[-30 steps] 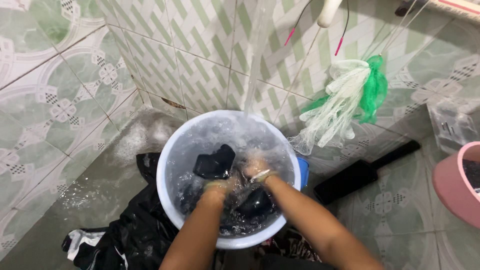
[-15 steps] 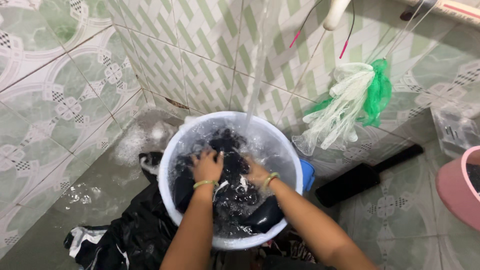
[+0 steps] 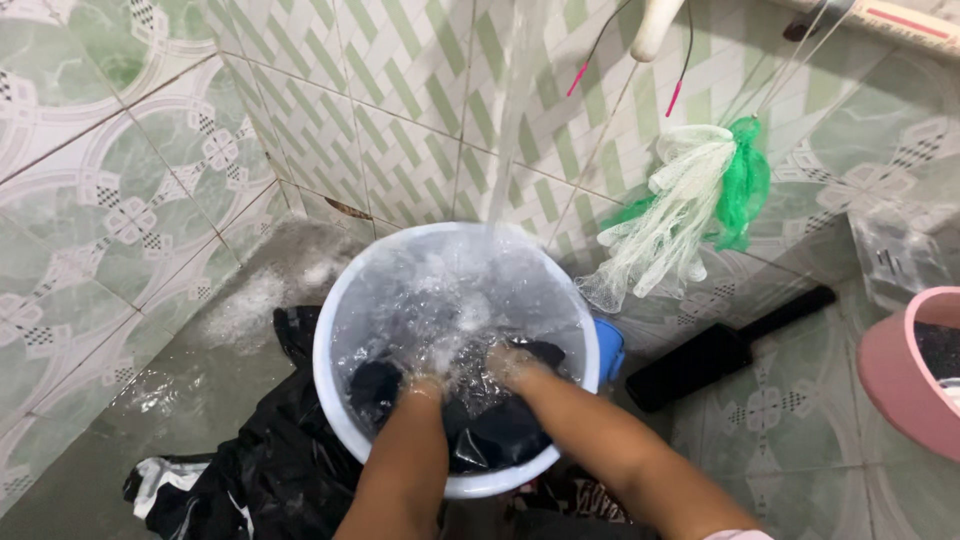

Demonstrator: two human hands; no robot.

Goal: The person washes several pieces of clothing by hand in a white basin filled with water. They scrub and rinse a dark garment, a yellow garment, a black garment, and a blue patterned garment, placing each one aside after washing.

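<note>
Fingers of both hands were sunk in churning water, their grip impossible to tell. Left hand [image 3: 428, 385] and right hand [image 3: 508, 362] pressed on the dark garment [image 3: 490, 430], which lay directly beneath them inside the white basin [image 3: 330, 390].

Both hands, left [image 3: 428, 385] and right [image 3: 510, 362], plunged into churning water among dark cloth [image 3: 490, 430] inside white basin [image 3: 335, 400]; black dustpan [image 3: 715, 352] right of basin, black garments [image 3: 265, 470] heaped at its left.
</note>
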